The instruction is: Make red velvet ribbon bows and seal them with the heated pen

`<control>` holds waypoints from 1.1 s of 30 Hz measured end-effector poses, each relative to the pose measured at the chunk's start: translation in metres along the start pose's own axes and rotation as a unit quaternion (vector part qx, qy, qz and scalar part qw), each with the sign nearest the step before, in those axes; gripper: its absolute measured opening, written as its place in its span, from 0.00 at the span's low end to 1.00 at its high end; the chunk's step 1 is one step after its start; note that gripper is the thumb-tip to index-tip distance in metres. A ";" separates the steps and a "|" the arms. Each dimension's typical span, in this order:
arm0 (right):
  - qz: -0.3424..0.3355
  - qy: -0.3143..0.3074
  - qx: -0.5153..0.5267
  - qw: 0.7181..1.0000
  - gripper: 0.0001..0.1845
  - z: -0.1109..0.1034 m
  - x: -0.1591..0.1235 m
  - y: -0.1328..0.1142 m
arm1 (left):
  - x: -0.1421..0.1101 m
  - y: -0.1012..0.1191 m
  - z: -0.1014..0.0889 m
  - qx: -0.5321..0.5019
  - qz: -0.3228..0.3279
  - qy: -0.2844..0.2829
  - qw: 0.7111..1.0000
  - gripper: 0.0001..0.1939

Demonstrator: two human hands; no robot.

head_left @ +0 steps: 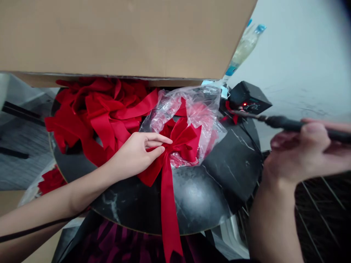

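Left hand [134, 155], fingers slightly parted and not gripping, rests on the knot of a red velvet bow [175, 146] lying on a clear plastic bag [197, 109] (its long tail hangs over the near edge of the black marble counter [197, 197]). Right hand [304, 149], well right of the bow, is closed around a black pen-shaped tool [285, 123], its tip pointing left toward a black control box [248, 98]; a heap of red bows [101, 113] lies to the far left.

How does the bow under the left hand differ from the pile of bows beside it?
The bow lies on a clear plastic bag; the pile sits on the black table, partly under a cardboard box. The bow is single, with a long tail over the table edge; the pile is tangled. The left hand touches the bow, not the pile. Both are red ribbon.
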State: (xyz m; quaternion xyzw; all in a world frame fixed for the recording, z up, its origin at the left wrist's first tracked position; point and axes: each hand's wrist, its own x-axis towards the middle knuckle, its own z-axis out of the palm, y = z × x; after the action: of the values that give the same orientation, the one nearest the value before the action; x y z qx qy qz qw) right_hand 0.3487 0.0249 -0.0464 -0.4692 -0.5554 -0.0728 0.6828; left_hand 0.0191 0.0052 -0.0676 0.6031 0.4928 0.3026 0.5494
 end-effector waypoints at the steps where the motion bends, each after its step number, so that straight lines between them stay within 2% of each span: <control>1: 0.016 0.013 0.014 1.000 0.02 0.004 0.013 0.018 | 0.000 0.000 -0.001 -0.009 -0.010 -0.007 1.000 0.12; 3: 0.045 -0.002 0.012 0.999 0.08 0.017 0.031 0.052 | 0.001 0.000 -0.002 -0.022 -0.026 -0.019 0.999 0.14; 6: 0.071 -0.049 -0.016 0.996 0.15 0.037 0.039 0.093 | 0.000 0.000 -0.003 -0.042 -0.034 -0.021 0.998 0.15; 10: 0.083 -0.092 -0.046 0.991 0.16 0.058 0.030 0.118 | -0.001 0.000 -0.005 -0.072 -0.031 -0.022 0.997 0.14; 16: 0.142 -0.162 -0.025 0.976 0.14 0.087 0.018 0.120 | -0.001 0.001 -0.008 -0.099 -0.031 -0.015 0.994 0.13; 20: 0.168 -0.194 0.005 0.966 0.15 0.097 0.014 0.118 | -0.002 0.001 -0.011 -0.105 -0.028 -0.018 0.994 0.13; 25: 0.198 -0.213 0.015 0.957 0.19 0.100 0.013 0.116 | -0.005 0.007 -0.010 -0.112 -0.019 -0.029 0.993 0.12; 29: 0.229 -0.240 -0.004 0.943 0.19 0.103 0.016 0.112 | -0.007 0.008 -0.005 -0.150 -0.007 -0.036 0.988 0.10; 31: 0.240 -0.261 -0.029 0.935 0.18 0.099 0.017 0.109 | -0.006 0.006 -0.004 -0.191 0.001 -0.042 0.981 0.10; 33: 0.240 -0.279 -0.067 0.927 0.15 0.086 0.017 0.100 | -0.005 0.003 -0.003 -0.227 0.006 -0.053 0.972 0.14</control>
State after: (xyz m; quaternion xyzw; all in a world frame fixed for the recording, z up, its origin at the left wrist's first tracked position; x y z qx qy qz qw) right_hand 0.3576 0.1492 -0.0927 -0.6346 -0.5879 0.1900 0.4643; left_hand 0.0151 0.0020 -0.0628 0.4809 0.3776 0.3775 0.6954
